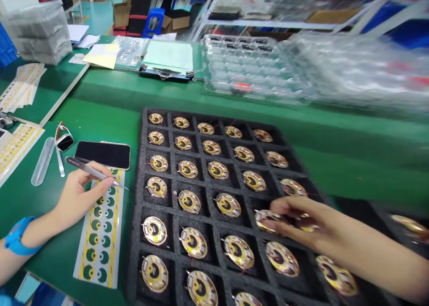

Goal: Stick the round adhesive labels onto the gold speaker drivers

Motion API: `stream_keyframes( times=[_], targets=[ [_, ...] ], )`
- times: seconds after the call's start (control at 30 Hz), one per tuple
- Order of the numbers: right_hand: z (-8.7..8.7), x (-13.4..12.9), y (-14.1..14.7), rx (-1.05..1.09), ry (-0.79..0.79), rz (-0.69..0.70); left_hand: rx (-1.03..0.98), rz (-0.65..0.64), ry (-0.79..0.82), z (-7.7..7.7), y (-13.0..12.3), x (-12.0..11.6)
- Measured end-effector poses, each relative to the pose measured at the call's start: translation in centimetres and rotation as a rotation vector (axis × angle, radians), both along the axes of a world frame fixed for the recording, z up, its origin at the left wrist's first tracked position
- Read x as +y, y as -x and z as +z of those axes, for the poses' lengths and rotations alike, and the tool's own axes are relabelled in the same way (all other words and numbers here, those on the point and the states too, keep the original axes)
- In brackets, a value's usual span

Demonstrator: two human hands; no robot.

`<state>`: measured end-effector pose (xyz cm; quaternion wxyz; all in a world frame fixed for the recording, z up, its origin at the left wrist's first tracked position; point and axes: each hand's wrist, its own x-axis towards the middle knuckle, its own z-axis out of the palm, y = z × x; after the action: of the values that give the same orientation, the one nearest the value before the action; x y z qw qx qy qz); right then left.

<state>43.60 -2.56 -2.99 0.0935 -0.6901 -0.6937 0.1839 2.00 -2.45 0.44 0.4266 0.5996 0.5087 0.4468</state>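
The gold-faced round disc (268, 220) is sitting in the black foam tray (144, 163), in the fourth row from the far edge, fourth compartment from the left. Your right hand (301, 218) is reaching over it from the right, with your fingertips (264, 223) touching its rim. Your hand is partly hiding both this disc and the next one along, so I cannot tell whether you are gripping it or only touching it.

Your left hand (80, 194) is pinching slim steel tweezers (90, 171), closed between thumb and fingers, with their tips pointing at the tray's left edge, just beside it. Other gold discs are lying one to a compartment, with thin wires showing on several.

A blue wristband (19, 236) is circling your left wrist. Just below your left hand, a printed strip of yellow and green labels (100, 234) is lying on the green workbench (67, 270). A black smartphone (102, 155) is lying just above your left hand, beside a transparent tube (43, 161). Stacked transparent plastic trays (248, 64) are sitting beyond the foam tray, out of your reach.
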Motion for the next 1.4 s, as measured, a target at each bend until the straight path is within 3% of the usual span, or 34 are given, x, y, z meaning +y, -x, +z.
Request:
stream_keyframes(
  times=[0.13,0.27,0.33,0.4,0.57,0.67,0.77,0.93,1.17,1.4],
  targets=[
    [3.9,0.4,2.9,0.288,0.152,-0.027,0.01,-0.042,-0.022,0.2,-0.1,0.0],
    [6.8,1.9,10.1,0.781,0.43,0.061,0.003,-0.054,-0.016,0.2,0.0,0.1],
    [6.4,2.5,13.8,0.99,0.618,0.16,-0.029,-0.037,0.009,0.1,0.2,0.2],
    [5.0,2.7,16.5,1.176,0.703,0.193,-0.078,-0.019,0.035,0.1,0.3,0.2],
    [1.2,1.7,19.1,1.436,0.777,0.251,-0.17,-0.012,0.054,0.0,0.3,0.2],
    [0.5,0.9,19.3,1.459,0.812,0.31,-0.132,-0.067,0.032,0.0,0.2,-0.2],
    [0.8,0.5,19.4,1.393,0.849,0.349,-0.016,-0.219,-0.028,0.2,0.0,-0.6],
    [1.1,0.5,19.6,1.368,0.825,0.324,0.099,-0.411,-0.083,0.9,0.3,-0.9],
    [0.9,0.0,20.1,1.49,0.795,0.195,-0.001,-0.369,-0.089,1.4,0.5,-0.9],
    [1.9,0.7,19.9,1.408,0.805,0.245,-0.037,-0.291,-0.135,1.8,0.1,-1.0]
  ],
)
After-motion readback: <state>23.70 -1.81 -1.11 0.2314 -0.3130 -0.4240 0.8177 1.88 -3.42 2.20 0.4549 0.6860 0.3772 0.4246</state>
